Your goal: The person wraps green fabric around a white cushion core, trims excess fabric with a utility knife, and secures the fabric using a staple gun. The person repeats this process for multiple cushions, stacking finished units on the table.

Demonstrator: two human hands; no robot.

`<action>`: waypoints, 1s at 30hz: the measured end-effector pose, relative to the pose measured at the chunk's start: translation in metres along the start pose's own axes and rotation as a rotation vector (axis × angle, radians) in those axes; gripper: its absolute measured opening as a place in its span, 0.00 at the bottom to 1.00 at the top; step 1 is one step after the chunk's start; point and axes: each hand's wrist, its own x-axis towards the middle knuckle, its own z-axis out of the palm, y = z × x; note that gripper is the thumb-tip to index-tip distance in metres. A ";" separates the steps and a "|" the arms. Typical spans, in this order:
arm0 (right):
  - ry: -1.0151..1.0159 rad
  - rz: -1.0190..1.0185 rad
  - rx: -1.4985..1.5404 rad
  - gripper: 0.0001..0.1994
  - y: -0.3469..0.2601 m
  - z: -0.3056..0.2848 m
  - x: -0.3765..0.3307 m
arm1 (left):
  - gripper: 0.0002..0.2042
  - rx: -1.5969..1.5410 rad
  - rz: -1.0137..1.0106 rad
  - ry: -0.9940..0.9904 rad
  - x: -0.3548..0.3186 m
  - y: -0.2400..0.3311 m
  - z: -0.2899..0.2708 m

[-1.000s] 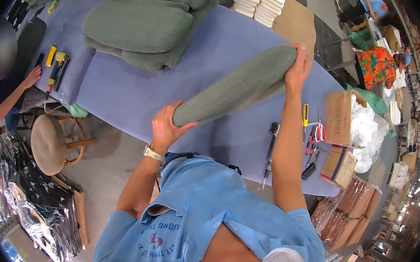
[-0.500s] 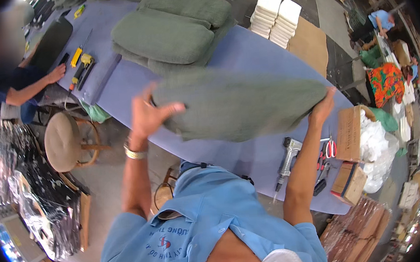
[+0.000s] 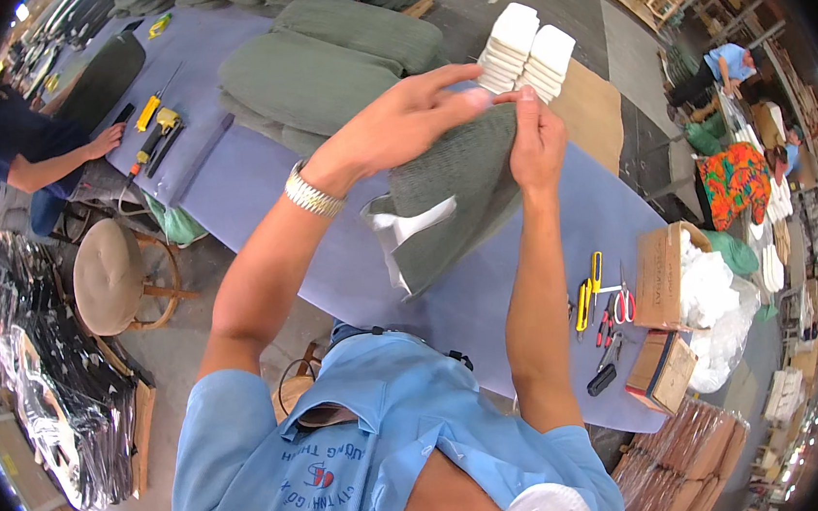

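A dark green fabric cushion cover (image 3: 465, 178) hangs tilted in front of me above the blue-grey table. White padding or lining (image 3: 416, 221) shows at its open lower left end. My right hand (image 3: 537, 142) pinches the far right corner of the cover between thumb and fingers. Reaching across from the left, my left hand (image 3: 407, 124) has its fingers stretched out along the cover's far edge. Its fingertips come close to the pinched corner; whether they touch it I cannot tell. Beyond my left hand lies a stack of green cushions (image 3: 315, 74).
Screwdrivers (image 3: 587, 293), red-handled scissors (image 3: 624, 305) and pliers lie on the table (image 3: 454, 325) at right, beside a cardboard box (image 3: 659, 277). White pads (image 3: 512, 47) are stacked beyond the table. A co-worker's arm (image 3: 61, 169) rests at left near a yellow power tool (image 3: 158, 141) and round stool (image 3: 109, 277).
The green cover has turned from lying wide to a steep tilt, its open end now showing. My left hand has moved right and away from me; my right hand moved left and away.
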 end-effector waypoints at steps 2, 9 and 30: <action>0.084 0.072 0.062 0.26 0.013 -0.013 0.005 | 0.32 -0.148 -0.005 0.048 -0.014 -0.019 0.012; 0.036 0.105 0.092 0.27 0.027 -0.021 0.020 | 0.37 -0.181 0.054 0.224 -0.026 -0.044 0.068; -0.006 0.322 0.293 0.31 0.042 -0.057 -0.004 | 0.36 0.123 0.093 0.080 -0.040 -0.024 0.081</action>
